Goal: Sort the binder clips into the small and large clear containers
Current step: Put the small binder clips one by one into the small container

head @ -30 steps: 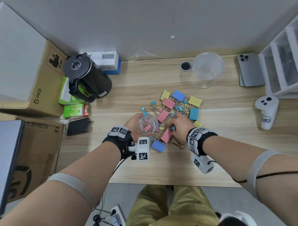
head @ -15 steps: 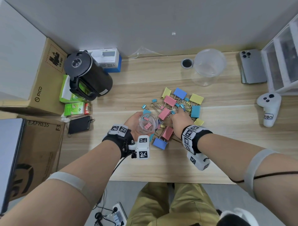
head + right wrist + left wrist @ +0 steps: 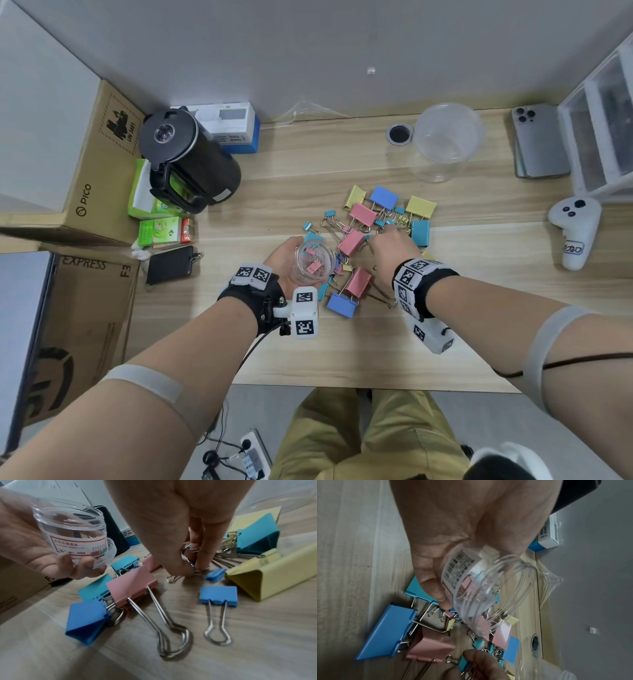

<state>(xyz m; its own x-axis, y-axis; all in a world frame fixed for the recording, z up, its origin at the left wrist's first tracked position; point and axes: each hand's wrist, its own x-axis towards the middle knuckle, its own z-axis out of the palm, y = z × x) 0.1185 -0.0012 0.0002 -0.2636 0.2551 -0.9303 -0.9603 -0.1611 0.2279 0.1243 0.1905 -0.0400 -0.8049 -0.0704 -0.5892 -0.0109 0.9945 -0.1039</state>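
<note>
My left hand (image 3: 286,255) grips the small clear container (image 3: 314,260), tilted above the table, with a few small pink clips inside; it shows with its label in the left wrist view (image 3: 462,577) and the right wrist view (image 3: 72,534). My right hand (image 3: 388,234) reaches down into the pile of binder clips (image 3: 363,216) and pinches a small blue clip (image 3: 464,662) at table level (image 3: 192,566). Large pink, blue and yellow clips lie around it. The large clear container (image 3: 445,137) stands empty at the back.
A black kettle (image 3: 185,161) and green boxes sit at the left, with cardboard boxes beyond the table edge. A phone (image 3: 537,140), a clear drawer unit (image 3: 609,120) and a white controller (image 3: 575,229) are at the right. A cable hole (image 3: 399,133) lies beside the large container.
My right hand has shifted a little farther into the pile and closed its fingers on a small clip. The left hand keeps holding the small container in about the same place.
</note>
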